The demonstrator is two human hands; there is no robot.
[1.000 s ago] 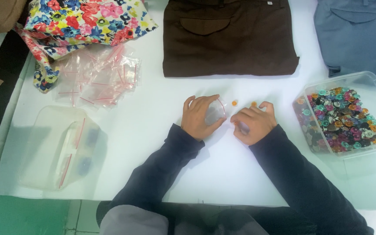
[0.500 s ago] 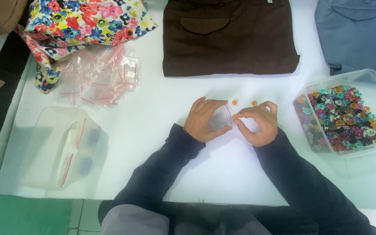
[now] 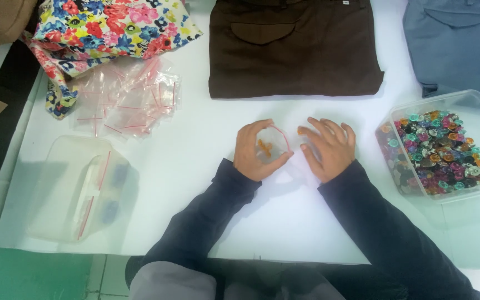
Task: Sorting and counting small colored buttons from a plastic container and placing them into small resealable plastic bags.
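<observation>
Clear plastic zip bag (image 3: 271,149) with orange bits, centre of the white table (image 3: 284,233); I see left hand (image 3: 258,150) fingers curled around it. Right hand (image 3: 329,147) just right, fingers spread flat. Button tub (image 3: 473,105) far right; brown trousers (image 3: 293,47) beyond.

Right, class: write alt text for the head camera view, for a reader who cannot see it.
A person's left hand holds a small clear zip bag with orange pieces inside, while the right hand rests flat on the white table. A tub of colourful buttons sits right; empty bags lie left.
</observation>
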